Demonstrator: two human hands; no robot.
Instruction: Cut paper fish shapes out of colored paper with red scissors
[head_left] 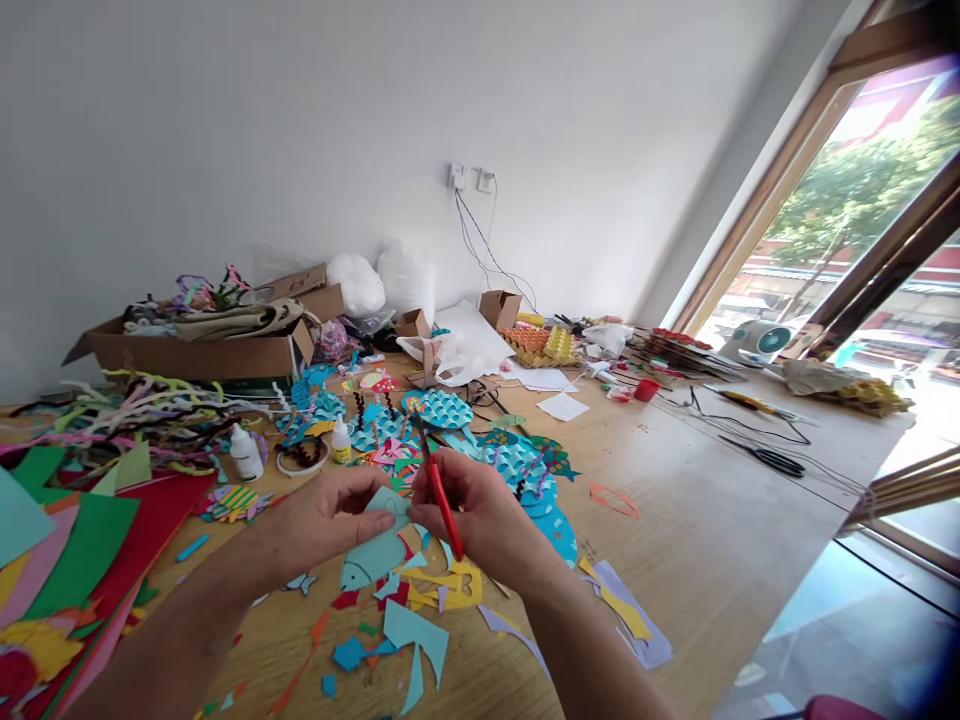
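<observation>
My left hand [330, 520] pinches a light teal paper piece [388, 503] with a drawn outline between thumb and fingers. My right hand [472, 505] is wrapped round red-handled scissors [445, 505], their dark blades pointing up and away. Its fingertips also meet the right edge of the held paper. Just below the hands lies a teal paper fish [360, 572] with a drawn eye and gill line. Teal offcuts [420, 635] and yellow paper scraps [465, 585] are scattered on the wooden table [622, 545].
Blue layered paper shapes [555, 525] lie beyond my hands. Two glue bottles [245, 452], pipe cleaners [150, 420] and a cardboard box [202, 355] stand or lie to the left. Coloured sheets [97, 530] fill the near left. Black scissors [765, 457] and cables are on the right.
</observation>
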